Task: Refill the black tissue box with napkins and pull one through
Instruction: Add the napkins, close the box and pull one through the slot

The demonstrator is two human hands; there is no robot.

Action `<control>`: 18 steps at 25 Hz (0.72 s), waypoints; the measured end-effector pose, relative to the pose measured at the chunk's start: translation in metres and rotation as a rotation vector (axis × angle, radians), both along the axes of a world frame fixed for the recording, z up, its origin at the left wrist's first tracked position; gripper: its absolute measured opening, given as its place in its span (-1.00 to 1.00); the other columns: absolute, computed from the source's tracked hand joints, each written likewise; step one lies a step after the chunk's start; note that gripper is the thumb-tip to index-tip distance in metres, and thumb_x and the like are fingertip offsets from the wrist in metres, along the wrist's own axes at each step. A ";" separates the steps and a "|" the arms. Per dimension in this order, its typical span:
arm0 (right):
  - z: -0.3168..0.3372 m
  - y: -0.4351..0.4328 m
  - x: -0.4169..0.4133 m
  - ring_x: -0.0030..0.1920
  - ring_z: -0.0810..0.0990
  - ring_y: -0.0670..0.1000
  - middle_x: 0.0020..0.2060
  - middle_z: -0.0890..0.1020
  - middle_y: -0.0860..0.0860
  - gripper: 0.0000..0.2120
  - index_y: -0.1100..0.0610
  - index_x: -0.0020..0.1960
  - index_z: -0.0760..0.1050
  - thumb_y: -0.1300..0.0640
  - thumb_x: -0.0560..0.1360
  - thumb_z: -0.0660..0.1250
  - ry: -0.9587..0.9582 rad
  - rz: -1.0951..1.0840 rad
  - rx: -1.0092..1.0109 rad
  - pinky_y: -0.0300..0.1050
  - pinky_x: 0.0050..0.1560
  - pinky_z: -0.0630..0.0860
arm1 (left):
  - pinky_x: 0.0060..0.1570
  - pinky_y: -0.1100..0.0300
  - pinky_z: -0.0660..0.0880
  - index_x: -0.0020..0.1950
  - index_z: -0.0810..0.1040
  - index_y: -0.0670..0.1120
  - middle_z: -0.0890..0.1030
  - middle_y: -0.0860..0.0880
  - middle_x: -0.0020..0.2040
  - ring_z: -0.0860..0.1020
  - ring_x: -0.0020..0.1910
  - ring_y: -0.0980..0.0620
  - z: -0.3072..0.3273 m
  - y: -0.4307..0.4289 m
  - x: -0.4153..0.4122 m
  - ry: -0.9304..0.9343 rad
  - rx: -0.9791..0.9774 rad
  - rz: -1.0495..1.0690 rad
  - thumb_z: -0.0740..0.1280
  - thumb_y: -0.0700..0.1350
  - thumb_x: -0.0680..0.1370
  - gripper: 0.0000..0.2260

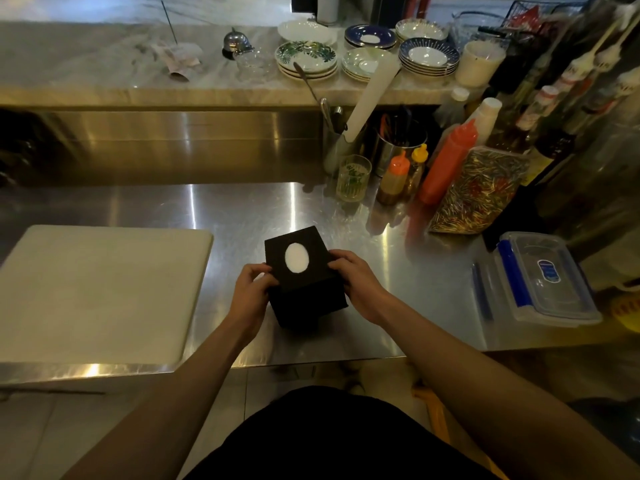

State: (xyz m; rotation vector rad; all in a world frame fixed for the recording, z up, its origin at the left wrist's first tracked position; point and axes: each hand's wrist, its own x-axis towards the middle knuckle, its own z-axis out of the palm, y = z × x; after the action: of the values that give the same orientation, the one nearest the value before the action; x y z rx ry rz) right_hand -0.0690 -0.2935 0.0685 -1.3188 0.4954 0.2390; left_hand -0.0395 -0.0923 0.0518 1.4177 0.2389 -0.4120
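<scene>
Steel counter (242,209) gleams under us, and near its front edge stands the black tissue box (304,282), upright but turned a little so one corner faces us. We hold it from both sides: our left hand (251,289) has its fingers curled against the left wall near the top edge, and our right hand (356,282) presses its fingers against the right wall, thumb along the upper rim. Both hands are closed on the box. In its top face is an oval opening, filled with the flat white of napkins (296,258); no napkin stands up through it.

Just left of the box lies a pale cutting board (97,292), flat on the counter. To the right, well apart from our hands, sits a clear plastic container with blue clips (543,278). Farther off on the right we see a red squeeze bottle (446,164), smaller orange and yellow-capped bottles (394,178), a glass tumbler (353,178) and a bag of mixed-colour sticks (478,188). On the far marble shelf (104,57) sit stacks of patterned plates (306,58) and a service bell (235,41).
</scene>
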 end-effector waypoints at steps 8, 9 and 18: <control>-0.037 0.005 -0.033 0.17 0.49 -0.07 0.17 0.46 -0.10 -0.59 -0.09 0.23 0.39 0.31 0.51 0.31 -0.022 0.122 -0.263 -0.42 -0.16 0.53 | 0.33 0.00 0.43 0.39 0.39 -0.07 0.38 -0.06 0.43 0.35 0.42 -0.01 -0.032 0.007 -0.033 -0.112 0.248 -0.163 0.35 -0.37 0.51 -0.51; -0.041 0.005 -0.036 0.21 0.48 -0.03 0.19 0.46 -0.09 -0.59 -0.09 0.24 0.38 0.29 0.51 0.32 -0.041 0.127 -0.310 -0.41 -0.09 0.53 | 0.34 -0.06 0.41 0.39 0.39 -0.07 0.38 -0.06 0.44 0.34 0.42 -0.01 -0.036 0.006 -0.037 -0.114 0.278 -0.163 0.34 -0.38 0.51 -0.51; -0.047 0.037 -0.002 0.52 0.04 0.22 0.56 -0.12 0.12 -0.46 -0.07 0.45 0.30 -0.15 0.52 0.31 -0.068 0.467 -1.158 0.14 0.40 0.28 | 0.17 0.42 0.40 0.36 0.38 0.05 0.39 0.16 0.31 0.34 0.33 0.18 -0.042 0.009 -0.038 -0.167 0.315 -0.230 0.34 -0.31 0.53 -0.53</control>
State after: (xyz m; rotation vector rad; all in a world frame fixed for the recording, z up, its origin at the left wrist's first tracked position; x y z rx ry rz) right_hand -0.0713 -0.2562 0.0214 -2.5703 0.2354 0.3011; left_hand -0.0778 -0.0837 0.0097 1.7887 0.0029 -0.4550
